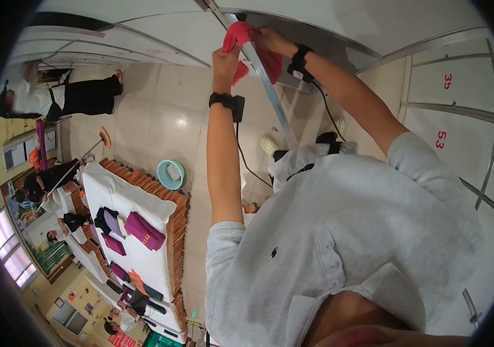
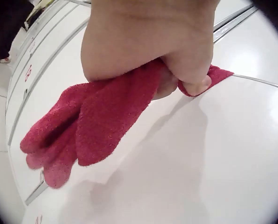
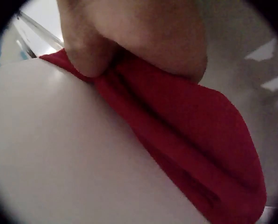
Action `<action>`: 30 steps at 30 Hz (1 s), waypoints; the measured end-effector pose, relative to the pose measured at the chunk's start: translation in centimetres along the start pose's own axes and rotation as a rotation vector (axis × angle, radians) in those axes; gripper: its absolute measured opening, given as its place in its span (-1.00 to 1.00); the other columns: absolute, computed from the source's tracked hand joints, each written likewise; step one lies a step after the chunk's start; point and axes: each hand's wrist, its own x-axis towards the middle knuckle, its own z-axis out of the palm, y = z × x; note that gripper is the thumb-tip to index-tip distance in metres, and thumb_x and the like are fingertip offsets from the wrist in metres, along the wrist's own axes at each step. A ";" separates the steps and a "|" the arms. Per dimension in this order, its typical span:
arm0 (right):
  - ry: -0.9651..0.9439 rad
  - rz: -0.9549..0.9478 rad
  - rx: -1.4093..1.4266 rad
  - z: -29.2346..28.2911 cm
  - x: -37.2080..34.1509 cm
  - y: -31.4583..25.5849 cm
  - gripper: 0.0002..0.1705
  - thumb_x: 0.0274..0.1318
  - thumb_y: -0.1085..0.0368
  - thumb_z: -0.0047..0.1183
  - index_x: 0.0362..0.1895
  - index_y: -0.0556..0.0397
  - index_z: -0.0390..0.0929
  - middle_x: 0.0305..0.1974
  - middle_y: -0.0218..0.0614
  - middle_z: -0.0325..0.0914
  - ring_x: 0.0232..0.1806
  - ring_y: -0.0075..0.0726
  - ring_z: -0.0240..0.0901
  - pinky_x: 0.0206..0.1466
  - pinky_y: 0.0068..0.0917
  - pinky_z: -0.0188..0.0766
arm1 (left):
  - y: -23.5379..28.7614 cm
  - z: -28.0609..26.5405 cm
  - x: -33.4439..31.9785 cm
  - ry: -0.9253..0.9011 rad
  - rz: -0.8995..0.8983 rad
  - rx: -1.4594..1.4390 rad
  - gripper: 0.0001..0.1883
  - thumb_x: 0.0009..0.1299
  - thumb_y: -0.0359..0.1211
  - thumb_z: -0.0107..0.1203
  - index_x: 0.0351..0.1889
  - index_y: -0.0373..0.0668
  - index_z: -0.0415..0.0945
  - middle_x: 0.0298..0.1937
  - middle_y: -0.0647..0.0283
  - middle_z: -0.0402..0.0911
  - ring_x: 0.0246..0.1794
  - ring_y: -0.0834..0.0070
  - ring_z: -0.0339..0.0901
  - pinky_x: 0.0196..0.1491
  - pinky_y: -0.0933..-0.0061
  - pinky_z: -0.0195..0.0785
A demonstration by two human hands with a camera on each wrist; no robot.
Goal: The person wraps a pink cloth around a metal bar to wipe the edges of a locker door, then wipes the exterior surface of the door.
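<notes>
A red towel-like cloth (image 1: 238,36) is folded over the metal-trimmed edge of an open white locker door (image 1: 273,101). My left hand (image 1: 225,65) grips the cloth on one side of the door; in the left wrist view the thumb presses near the edge, and loose folds of the cloth (image 2: 113,114) hang below the hand. On the door's other side my right hand (image 1: 272,41) holds the same cloth, its thumb close to the door face, while a wide flap of the cloth (image 3: 190,121) trails down. Most of the fingers of both hands are hidden by the cloth.
Numbered white lockers (image 1: 452,113) stand on the right. To the left are a blue basin (image 1: 170,174) on the tiled floor and a white-covered table (image 1: 157,214) bearing folded purple cloths (image 1: 144,230). A person in black trousers (image 1: 88,95) stands near the far lockers; other people are beyond.
</notes>
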 end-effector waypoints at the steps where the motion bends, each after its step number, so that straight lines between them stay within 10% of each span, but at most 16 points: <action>1: 0.002 -0.015 -0.005 0.2 0.1 -0.9 -0.55 0.22 -0.03 0.07 -0.32 0.16 0.62 -0.50 -0.41 0.52 -0.46 -0.52 0.34 -0.36 -0.44 0.37 | 0.5 0.0 0.1 0.013 -0.034 0.031 -0.61 0.35 -0.17 0.11 -0.66 -0.18 0.40 -0.69 0.42 0.33 -0.68 0.66 0.24 -0.61 0.47 0.09; 7: 0.197 0.196 -0.109 1.5 -2.2 -1.8 -0.43 0.20 -0.20 0.01 -0.32 0.11 0.62 -0.52 -0.40 0.50 -0.55 -0.56 0.32 -0.47 -0.49 0.30 | 0.3 2.5 -2.0 0.096 0.028 -0.104 -0.54 0.40 -0.05 0.07 -0.66 -0.13 0.39 -0.71 0.46 0.30 -0.71 0.66 0.18 -0.63 0.49 0.02; 18: 0.245 -0.050 -0.139 2.2 -9.9 0.8 -0.48 0.28 -0.12 -0.03 -0.31 0.12 0.60 -0.53 -0.53 0.45 -0.49 -0.68 0.23 -0.45 -0.57 0.26 | -2.3 4.1 -8.9 -0.031 -0.118 -0.439 -0.52 0.48 -0.06 -0.04 -0.69 -0.04 0.29 -0.71 0.54 0.22 -0.71 0.72 0.10 -0.65 0.52 -0.08; 23: 0.033 0.063 0.142 2.3 -17.7 -1.1 -0.55 0.30 -0.04 -0.02 -0.35 0.12 0.58 -0.56 -0.55 0.43 -0.51 -0.70 0.25 -0.50 -0.56 0.25 | -4.1 4.5 -15.0 -0.101 -0.137 -0.336 -0.59 0.48 -0.16 -0.07 -0.65 -0.06 0.30 -0.68 0.56 0.19 -0.68 0.76 0.06 -0.63 0.56 -0.13; 30: -0.265 0.229 0.074 0.9 -23.3 0.5 -0.58 0.20 -0.03 0.10 -0.37 0.11 0.58 -0.60 -0.54 0.44 -0.53 -0.72 0.29 -0.48 -0.60 0.29 | -5.2 2.0 -19.9 -0.355 -0.083 -0.356 -0.37 0.38 0.23 -0.07 -0.64 -0.11 0.29 -0.67 0.50 0.25 -0.67 0.73 0.10 -0.60 0.58 -0.07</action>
